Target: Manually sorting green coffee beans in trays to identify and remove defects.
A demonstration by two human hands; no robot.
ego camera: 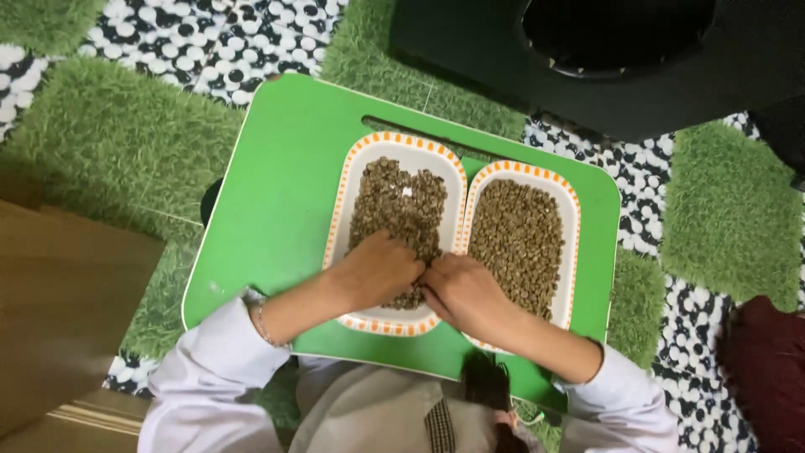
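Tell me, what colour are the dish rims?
White with orange dashes, on both dishes, head view.

The smooth green plastic lap bench (285,193) has a soft sheen. Two glossy white oblong trays with orange-dashed rims (348,189) hold matt, rough brown beans (516,239). Around lies shaggy green artificial grass matting (109,143); white cloth sleeves (210,369) look matt.

Single head view, looking straight down from above person's head. Medium distance: whole green tray (277,193) in frame, both forearms entering from bottom edge. Patterned floor fills margins all round. No second view, nothing shared.
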